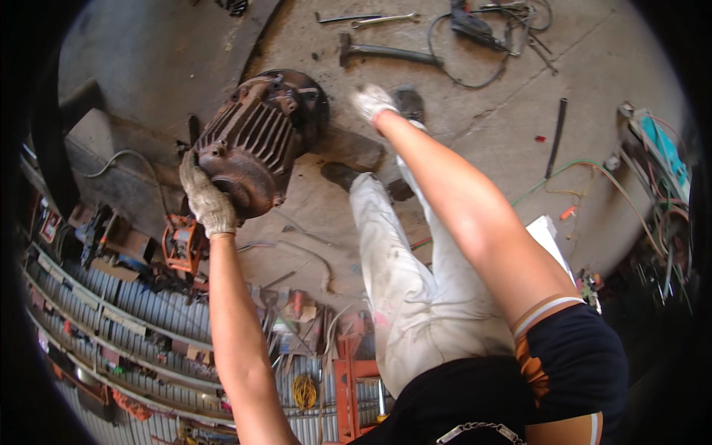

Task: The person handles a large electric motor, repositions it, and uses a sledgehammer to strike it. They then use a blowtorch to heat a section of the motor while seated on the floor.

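A rusty brown electric motor [256, 144] with cooling fins stands left of my legs, its round flange at the far end. My left hand [204, 194], in a dirty knitted glove, curves round the motor's near left rim, the thumb side against its end face. Its fingertips are partly hidden at the motor's side. My right hand [373, 104], in a pale glove, is in the air to the right of the motor, apart from it. Motion smears its fingers, so what it holds, if anything, cannot be made out.
Beyond the motor lie a hammer [393, 53], a combination wrench [386, 20] and a corded power tool [475, 28]. A black rod [557, 137] and a green hose [586, 163] lie to the right. An orange metal device [182, 243] and cluttered shelves [111, 315] are at the left.
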Demonstrator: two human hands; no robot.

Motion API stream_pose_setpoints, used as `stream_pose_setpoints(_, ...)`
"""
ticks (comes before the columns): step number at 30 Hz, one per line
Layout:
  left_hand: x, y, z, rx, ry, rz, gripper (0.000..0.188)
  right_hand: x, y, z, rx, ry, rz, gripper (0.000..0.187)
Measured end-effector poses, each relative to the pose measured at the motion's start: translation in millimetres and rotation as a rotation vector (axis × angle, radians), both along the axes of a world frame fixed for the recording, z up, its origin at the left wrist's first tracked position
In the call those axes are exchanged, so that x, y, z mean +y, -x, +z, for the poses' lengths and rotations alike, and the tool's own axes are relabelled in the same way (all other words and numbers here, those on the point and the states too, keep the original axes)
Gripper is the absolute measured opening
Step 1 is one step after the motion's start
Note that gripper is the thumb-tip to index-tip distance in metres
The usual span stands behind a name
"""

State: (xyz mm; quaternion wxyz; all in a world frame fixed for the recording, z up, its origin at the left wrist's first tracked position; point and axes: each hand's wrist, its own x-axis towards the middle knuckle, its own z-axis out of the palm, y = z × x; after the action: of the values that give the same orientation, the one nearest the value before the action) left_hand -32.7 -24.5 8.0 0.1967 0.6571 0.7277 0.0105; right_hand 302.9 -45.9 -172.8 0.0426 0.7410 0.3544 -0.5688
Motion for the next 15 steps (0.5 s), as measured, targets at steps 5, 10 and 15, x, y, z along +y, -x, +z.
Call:
stream_pose_setpoints(5, -1.7, 14.1, -7.0, -0.086, -0.009, 0.045, 0.050, 103.5, 54.8, 68.5, 0.184, 0.005, 0.210, 0.050)
stream_pose_setpoints(10, 9.3, 12.9, -18.7, -0.183, 0.097, 0.084, 0.045, 156.2, 89.4, 128.1, 0.173, -0.073, 0.385, 0.051)
stream_pose_setpoints(15, 1.0, 1.6, -6.4, -0.118, 0.014, 0.034, 0.042, 180.1, 132.5, 142.6, 0.164, -0.149, 0.464, 0.051)
